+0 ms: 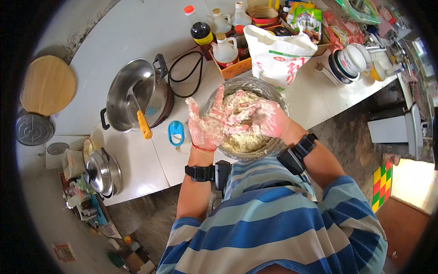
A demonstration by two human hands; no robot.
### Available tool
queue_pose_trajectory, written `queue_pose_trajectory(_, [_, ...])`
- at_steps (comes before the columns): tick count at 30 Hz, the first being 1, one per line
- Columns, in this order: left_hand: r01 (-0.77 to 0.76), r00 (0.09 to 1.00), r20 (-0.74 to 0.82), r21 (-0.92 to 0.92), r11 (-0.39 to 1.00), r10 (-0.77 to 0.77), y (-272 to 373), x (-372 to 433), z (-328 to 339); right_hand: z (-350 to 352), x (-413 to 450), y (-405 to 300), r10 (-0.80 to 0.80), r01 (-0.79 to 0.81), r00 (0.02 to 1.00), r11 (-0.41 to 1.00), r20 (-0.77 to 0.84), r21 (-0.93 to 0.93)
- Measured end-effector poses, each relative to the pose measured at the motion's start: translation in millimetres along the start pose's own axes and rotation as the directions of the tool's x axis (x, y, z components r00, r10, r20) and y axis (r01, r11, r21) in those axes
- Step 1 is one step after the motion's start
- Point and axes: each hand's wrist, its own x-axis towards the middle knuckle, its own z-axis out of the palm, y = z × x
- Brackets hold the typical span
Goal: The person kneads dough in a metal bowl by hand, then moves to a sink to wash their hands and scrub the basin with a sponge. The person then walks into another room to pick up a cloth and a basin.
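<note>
My left hand (pixel 207 128) is palm up over the near left side of a metal bowl (pixel 272 89), its fingers spread and coated in sticky dough. From the right, my right hand (pixel 270 118) reaches across and touches the left hand's fingers. It too is caked with dough, and its fingertips are partly hidden among the clumps. Crumbly, pale yellow flour dough (pixel 244 143) fills the bottom of the bowl beneath both hands. Just behind the bowl stands an opened white plastic bag (pixel 279 56) bearing printing.
Left on the white counter (pixel 150 167) are a steel pot (pixel 118 99) holding an orange-handled ladle (pixel 143 125), a blue-lidded container (pixel 176 133) and a lidded pot (pixel 99 171). Sauce bottles (pixel 224 51) and a black cable (pixel 184 92) lie behind; stacked bowls (pixel 349 61) stand right.
</note>
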Motion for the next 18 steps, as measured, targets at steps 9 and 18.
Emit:
queue_pose_trajectory(9, [-0.08, 0.99, -0.082, 0.334, 0.939, 0.114, -2.1, 4.4, -6.6, 6.0, -9.0, -2.4, -0.193, 0.109, 0.951, 0.941, -0.242, -0.321])
queue_pose_trajectory(18, [-0.008, 0.993, -0.113, 0.268, 0.963, 0.04, -3.9, 2.9, 2.6, 29.8, -8.6, -22.6, -0.564, 0.277, 0.825, 0.359, 0.029, -0.891])
